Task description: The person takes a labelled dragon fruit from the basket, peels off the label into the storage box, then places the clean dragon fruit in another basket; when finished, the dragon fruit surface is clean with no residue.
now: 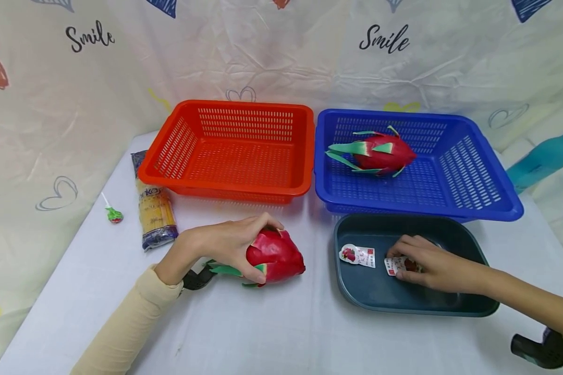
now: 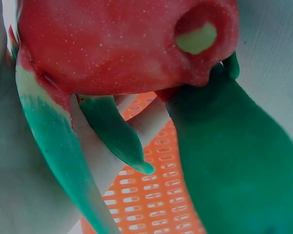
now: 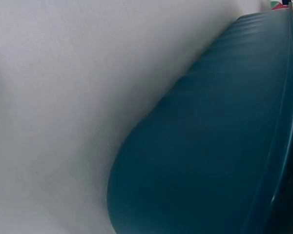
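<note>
My left hand (image 1: 234, 242) grips a red dragon fruit (image 1: 277, 255) with green leaf tips, low over the white table in front of the red basket. Close up in the left wrist view, the dragon fruit (image 2: 112, 48) hides most of that hand. Inside the dark teal tray (image 1: 361, 291), my right hand (image 1: 431, 265) pinches a small printed label (image 1: 393, 266) with a dark red picture, partly covered by the fingers. Left of it in the tray lies another label (image 1: 357, 255) with a fruit picture. The right wrist view shows mainly the tray's outer wall (image 3: 205, 136).
A red basket (image 1: 230, 190) and a blue basket (image 1: 450, 208) stand side by side at the back. Another dragon fruit (image 1: 384, 152) lies in the blue one. Left are a pasta packet (image 1: 156, 213) and a green lollipop (image 1: 114, 214); a teal bottle (image 1: 544, 161) is far right.
</note>
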The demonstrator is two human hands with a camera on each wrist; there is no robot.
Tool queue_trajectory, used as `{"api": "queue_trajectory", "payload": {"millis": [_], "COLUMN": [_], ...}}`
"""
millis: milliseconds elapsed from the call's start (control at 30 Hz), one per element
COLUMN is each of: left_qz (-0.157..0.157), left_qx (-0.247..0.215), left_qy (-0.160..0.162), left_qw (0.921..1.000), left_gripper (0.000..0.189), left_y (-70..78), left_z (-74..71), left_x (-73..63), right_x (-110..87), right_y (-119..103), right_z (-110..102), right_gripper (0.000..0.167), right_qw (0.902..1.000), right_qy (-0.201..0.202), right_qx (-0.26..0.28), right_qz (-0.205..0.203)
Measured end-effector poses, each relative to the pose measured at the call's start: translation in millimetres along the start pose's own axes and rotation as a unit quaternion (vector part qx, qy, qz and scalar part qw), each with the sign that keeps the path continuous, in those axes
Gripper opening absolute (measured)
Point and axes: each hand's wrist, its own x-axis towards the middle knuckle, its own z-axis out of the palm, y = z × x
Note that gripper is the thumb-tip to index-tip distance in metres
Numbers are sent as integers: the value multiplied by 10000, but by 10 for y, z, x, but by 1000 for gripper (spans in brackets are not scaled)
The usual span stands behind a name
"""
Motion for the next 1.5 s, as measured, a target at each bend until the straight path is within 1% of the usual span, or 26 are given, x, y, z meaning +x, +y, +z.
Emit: {"api": "queue_trajectory", "payload": {"millis": [467, 700, 833, 900, 1000, 1067, 1133, 1233, 1300, 1400, 1500], "left_qz": [-85, -41, -49, -23, 29, 58, 45, 21, 28, 14, -6], "left_qx": [-43, -30, -25, -7, 32, 55, 51, 40, 30, 26, 22], "left_qy": [-57, -35, -33, -32, -17, -5, -8, -22, -34, -20, -1], "left_qw": [9999, 10000, 10000, 10000, 10000, 10000, 10000, 10000, 10000, 10000, 10000], "left_gripper": [79, 79, 79, 79, 80, 80, 80, 81, 82, 82, 80], "left_y": [18, 19, 20, 19, 14, 9, 7, 8, 9, 7, 3], "left_z": [-12, -7, -8, -9, -11, -10, -7, -4, -3, -3, 0], "left_x": [1, 1, 1, 1, -1, -1, -2, -1, 1, 1, 1], "right_x": [-17, -45, -71, -83, -94, -93, -92, -98, -110, -127, -140], "right_y": [16, 58, 77, 77, 53, 35, 6, -45, -96, -161, -203], "right_z": [-16, 4, 6, 6, 7, 4, -7, -60, -118, -222, -329], "right_gripper": [27, 29, 31, 33, 47, 56, 63, 62, 61, 63, 67], "right_qw": [9998, 9987, 9985, 9989, 9994, 9988, 9971, 9921, 9898, 9872, 9850], "right_qy": [129, 311, 322, 274, 278, 430, 679, 1083, 1256, 1433, 1583], "right_qx": [-137, -116, -33, 8, 60, -34, -180, -362, -313, -169, -150], "right_qz": [-77, -399, -440, -374, -205, -216, -287, -514, -594, -680, -673]}}
